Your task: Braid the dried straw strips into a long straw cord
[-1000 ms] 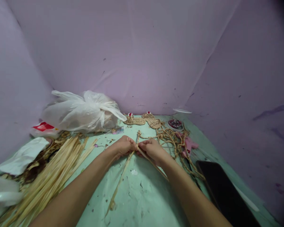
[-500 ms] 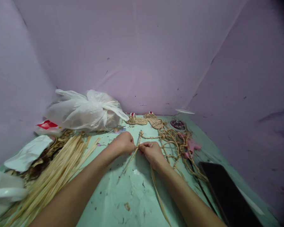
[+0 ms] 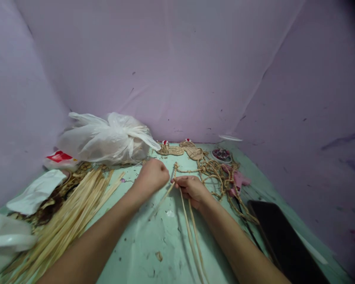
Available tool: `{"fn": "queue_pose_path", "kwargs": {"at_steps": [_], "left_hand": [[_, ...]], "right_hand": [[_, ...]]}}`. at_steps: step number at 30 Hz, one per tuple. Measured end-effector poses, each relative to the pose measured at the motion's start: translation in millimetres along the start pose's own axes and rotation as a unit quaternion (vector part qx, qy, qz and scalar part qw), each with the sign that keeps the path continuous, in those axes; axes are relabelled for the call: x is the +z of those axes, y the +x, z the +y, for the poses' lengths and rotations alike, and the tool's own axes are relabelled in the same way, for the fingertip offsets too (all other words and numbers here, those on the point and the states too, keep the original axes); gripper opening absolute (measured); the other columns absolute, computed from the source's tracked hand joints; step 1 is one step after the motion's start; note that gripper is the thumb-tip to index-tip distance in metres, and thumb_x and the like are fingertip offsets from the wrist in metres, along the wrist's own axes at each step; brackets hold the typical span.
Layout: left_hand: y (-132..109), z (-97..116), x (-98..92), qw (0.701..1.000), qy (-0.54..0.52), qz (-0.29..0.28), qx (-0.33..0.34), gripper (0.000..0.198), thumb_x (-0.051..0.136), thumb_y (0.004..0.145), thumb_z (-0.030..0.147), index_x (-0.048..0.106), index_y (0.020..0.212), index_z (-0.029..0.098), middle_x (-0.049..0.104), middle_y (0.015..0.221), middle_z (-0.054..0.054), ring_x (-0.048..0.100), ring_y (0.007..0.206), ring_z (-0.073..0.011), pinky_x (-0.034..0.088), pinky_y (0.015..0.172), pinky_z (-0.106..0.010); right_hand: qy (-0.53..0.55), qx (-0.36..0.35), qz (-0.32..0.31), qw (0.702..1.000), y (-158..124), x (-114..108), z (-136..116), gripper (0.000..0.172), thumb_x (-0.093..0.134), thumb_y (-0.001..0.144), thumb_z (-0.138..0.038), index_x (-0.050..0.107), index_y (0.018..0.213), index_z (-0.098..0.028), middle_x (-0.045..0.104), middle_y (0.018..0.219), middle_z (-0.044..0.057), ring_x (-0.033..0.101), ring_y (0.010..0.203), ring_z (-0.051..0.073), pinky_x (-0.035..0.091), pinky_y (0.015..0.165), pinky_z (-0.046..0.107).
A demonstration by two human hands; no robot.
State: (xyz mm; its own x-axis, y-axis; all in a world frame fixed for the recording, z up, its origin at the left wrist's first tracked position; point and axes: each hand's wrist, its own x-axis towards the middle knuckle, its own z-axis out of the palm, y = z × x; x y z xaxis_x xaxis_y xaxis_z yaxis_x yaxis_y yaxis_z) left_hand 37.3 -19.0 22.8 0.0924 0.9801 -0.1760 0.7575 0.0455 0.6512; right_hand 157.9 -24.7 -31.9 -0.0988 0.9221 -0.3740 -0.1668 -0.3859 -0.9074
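Note:
My right hand pinches a thin braid of pale straw strands just below its knotted top. Two long strands hang from beneath this hand toward me, and another strand slants down to the left from the pinch. My left hand is a closed fist a little to the left of the braid, slightly apart from the right fingertips. What its fingers hold, if anything, is hidden. From the braid's top, finished cord runs right into a loose tangle of braided rope.
Loose flat straw lies left beside a white jug. Behind stand a tied plastic bag and two woven sole-shaped pieces. Right are a bowl of beads, a pink glue gun and a black phone-like slab.
My left fist has drawn slightly up and left, away from the right fingertips. Two strands now hang below my right hand where one showed before.

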Motion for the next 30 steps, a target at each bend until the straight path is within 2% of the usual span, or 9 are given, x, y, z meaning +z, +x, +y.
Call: {"fn": "queue_pose_path", "kwargs": {"at_steps": [2, 4, 7, 11, 14, 17, 20, 24, 30], "left_hand": [[9, -5, -1.7, 0.989, -0.125, -0.04, -0.065, 0.016, 0.047, 0.062, 0.019, 0.059, 0.07, 0.011, 0.057, 0.059, -0.003, 0.041, 0.036, -0.0076, 0.03, 0.039, -0.021], [14, -8, 4.0, 0.956, -0.23, -0.142, -0.112, 0.014, 0.046, 0.063, 0.017, 0.057, 0.067, 0.01, 0.055, 0.057, -0.003, 0.042, 0.036, -0.0077, 0.029, 0.037, -0.02], [17, -14, 16.7, 0.926, -0.28, -0.224, -0.12, 0.01, 0.047, 0.062, 0.017, 0.054, 0.06, 0.01, 0.044, 0.045, 0.002, 0.038, 0.035, -0.007, 0.025, 0.035, -0.019], [19, -20, 26.8, 0.967, -0.173, -0.163, -0.091, 0.009, 0.048, 0.057, 0.019, 0.052, 0.052, 0.013, 0.032, 0.037, 0.005, 0.028, 0.032, -0.0062, 0.017, 0.035, -0.02], [21, -22, 30.3, 0.997, -0.043, -0.061, -0.025, 0.008, 0.05, 0.051, 0.016, 0.048, 0.044, 0.014, 0.027, 0.038, 0.006, 0.028, 0.039, -0.0064, 0.018, 0.039, -0.021], [23, -24, 31.9, 0.999, 0.023, -0.003, 0.029, 0.01, 0.049, 0.049, 0.014, 0.045, 0.039, 0.014, 0.024, 0.04, 0.005, 0.029, 0.045, -0.0074, 0.017, 0.043, -0.022], [26, -27, 32.8, 0.999, 0.008, -0.023, 0.034, 0.012, 0.046, 0.05, 0.014, 0.041, 0.038, 0.015, 0.021, 0.041, 0.005, 0.025, 0.044, -0.0071, 0.016, 0.043, -0.023], [27, -28, 34.5, 0.997, -0.051, -0.049, 0.036, 0.013, 0.045, 0.05, 0.011, 0.039, 0.038, 0.015, 0.019, 0.04, 0.005, 0.022, 0.043, -0.006, 0.015, 0.042, -0.023], [18, -16, 29.4, 0.969, -0.219, -0.074, -0.082, 0.018, 0.045, 0.047, 0.009, 0.032, 0.039, 0.017, 0.021, 0.035, 0.007, 0.018, 0.037, -0.0041, 0.012, 0.038, -0.022]], "right_hand": [[-0.015, 0.008, -0.021, 1.0, -1, -2, -4, 0.009, 0.053, 0.056, -0.02, 0.051, 0.05, -0.012, 0.036, 0.037, -0.007, 0.017, 0.032, 0.001, 0.007, 0.035, 0.019], [-0.036, 0.006, -0.039, 0.999, -2, -5, -5, 0.013, 0.052, 0.059, -0.021, 0.048, 0.049, -0.013, 0.036, 0.037, -0.007, 0.017, 0.032, 0.002, 0.006, 0.035, 0.019], [-0.093, 0.002, -0.064, 0.994, -1, -10, -6, 0.014, 0.051, 0.06, -0.023, 0.047, 0.049, -0.014, 0.031, 0.035, -0.008, 0.016, 0.033, 0.002, 0.007, 0.036, 0.019], [-0.242, -0.064, -0.063, 0.966, 3, -16, -2, 0.013, 0.052, 0.06, -0.023, 0.055, 0.052, -0.012, 0.031, 0.037, -0.008, 0.019, 0.036, 0.003, 0.012, 0.039, 0.019], [-0.373, -0.141, -0.009, 0.917, 4, -15, 0, 0.016, 0.05, 0.061, -0.02, 0.06, 0.053, -0.011, 0.043, 0.042, -0.003, 0.031, 0.041, 0.005, 0.019, 0.042, 0.02], [-0.467, -0.209, 0.036, 0.858, -1, -9, -1, 0.019, 0.048, 0.063, -0.017, 0.065, 0.056, -0.012, 0.056, 0.05, 0.002, 0.044, 0.048, 0.009, 0.025, 0.047, 0.021], [-0.533, -0.229, 0.07, 0.812, -10, -4, -6, 0.02, 0.048, 0.064, -0.016, 0.068, 0.059, -0.014, 0.064, 0.058, 0.008, 0.051, 0.053, 0.013, 0.028, 0.05, 0.023], [-0.61, -0.188, 0.107, 0.762, -24, 4, -16, 0.018, 0.051, 0.064, -0.018, 0.068, 0.061, -0.014, 0.066, 0.062, 0.014, 0.055, 0.055, 0.018, 0.027, 0.05, 0.026], [-0.662, -0.159, 0.098, 0.726, -40, 27, -17, 0.016, 0.053, 0.066, -0.017, 0.068, 0.071, -0.013, 0.066, 0.07, 0.017, 0.058, 0.064, 0.022, 0.032, 0.055, 0.028]]}}
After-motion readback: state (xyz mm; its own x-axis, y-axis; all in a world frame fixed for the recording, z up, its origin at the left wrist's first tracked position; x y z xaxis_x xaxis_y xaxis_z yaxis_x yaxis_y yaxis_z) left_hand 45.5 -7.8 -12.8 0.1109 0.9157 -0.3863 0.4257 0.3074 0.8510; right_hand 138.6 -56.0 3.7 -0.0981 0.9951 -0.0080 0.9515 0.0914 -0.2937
